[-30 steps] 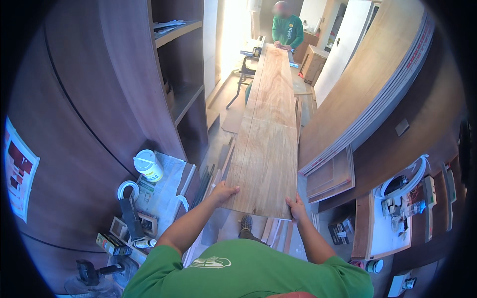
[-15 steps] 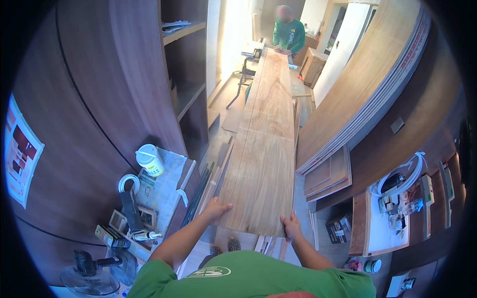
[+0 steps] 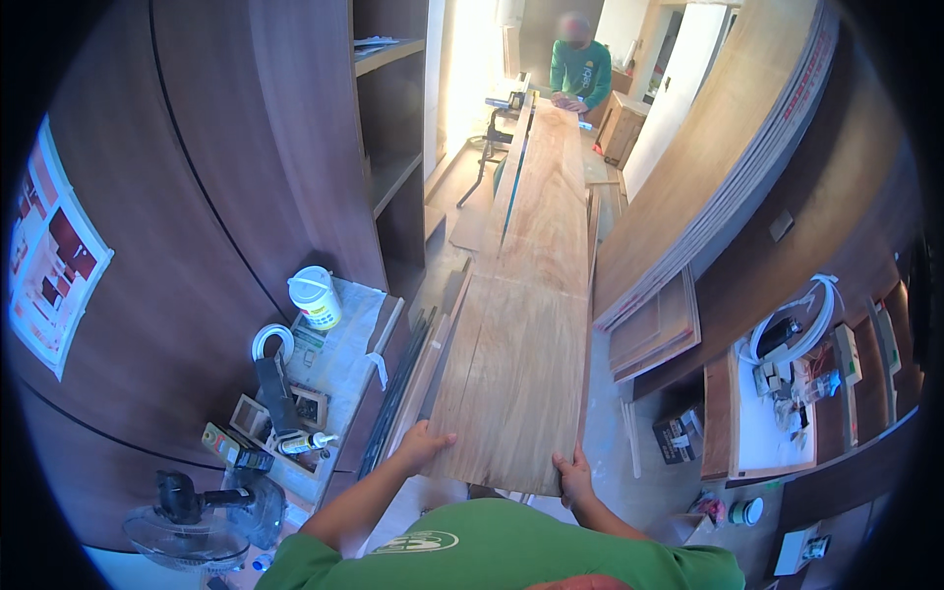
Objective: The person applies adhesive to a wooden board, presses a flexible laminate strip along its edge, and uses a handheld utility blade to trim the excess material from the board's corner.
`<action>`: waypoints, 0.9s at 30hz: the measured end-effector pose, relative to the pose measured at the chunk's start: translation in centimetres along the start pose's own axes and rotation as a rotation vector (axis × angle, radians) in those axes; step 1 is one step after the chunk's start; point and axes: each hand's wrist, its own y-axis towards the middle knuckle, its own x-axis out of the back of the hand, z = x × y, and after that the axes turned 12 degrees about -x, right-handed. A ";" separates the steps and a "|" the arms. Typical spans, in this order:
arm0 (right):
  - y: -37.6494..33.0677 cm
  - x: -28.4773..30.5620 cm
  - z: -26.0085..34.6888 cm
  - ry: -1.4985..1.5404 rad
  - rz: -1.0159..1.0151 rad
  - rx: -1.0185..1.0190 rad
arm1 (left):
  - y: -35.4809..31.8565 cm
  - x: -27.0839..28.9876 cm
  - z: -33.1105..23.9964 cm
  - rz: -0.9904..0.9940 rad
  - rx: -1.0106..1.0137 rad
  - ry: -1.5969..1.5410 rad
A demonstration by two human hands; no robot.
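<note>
A long, wide wooden board point(image 3: 521, 379) stretches from my waist to the far end of the room. My left hand point(image 3: 429, 448) is closed on its near left corner, thumb on top. On the near right edge, my right hand point(image 3: 574, 475) grips it with the thumb upward; the fingers beneath are partly hidden. A lengthwise line runs near the board's left side. Toward the far end it is an open gap, with a narrow wood strip point(image 3: 504, 192) on its left. Over there a co-worker point(image 3: 580, 74) in a green top has both hands at the board's end.
At left, a low bench point(image 3: 346, 324) carries a white bucket point(image 3: 315, 297), a coiled roll and a sealant tube. A fan point(image 3: 187, 521) stands at lower left. Large sheets point(image 3: 723, 157) lean on the right, above a shelf unit point(image 3: 723, 418). Long strips lie left of the board.
The board has come slightly nearer to me. A gap now shows between its far part and the narrow strip on the left. My hands keep their hold.
</note>
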 end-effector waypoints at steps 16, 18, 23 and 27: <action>3.6 3.0 -2.7 -0.106 -0.074 0.088 | -24.7 5.5 12.2 -0.048 0.153 0.487; 6.3 2.9 -0.1 -0.090 -0.069 0.073 | -27.0 6.2 13.8 -0.020 0.206 0.622; 18.5 4.2 7.7 -0.136 -0.039 0.197 | -31.4 8.1 28.4 0.028 0.335 0.564; 31.2 7.6 16.2 -0.327 -0.086 0.308 | -32.0 6.8 25.9 0.063 0.366 0.687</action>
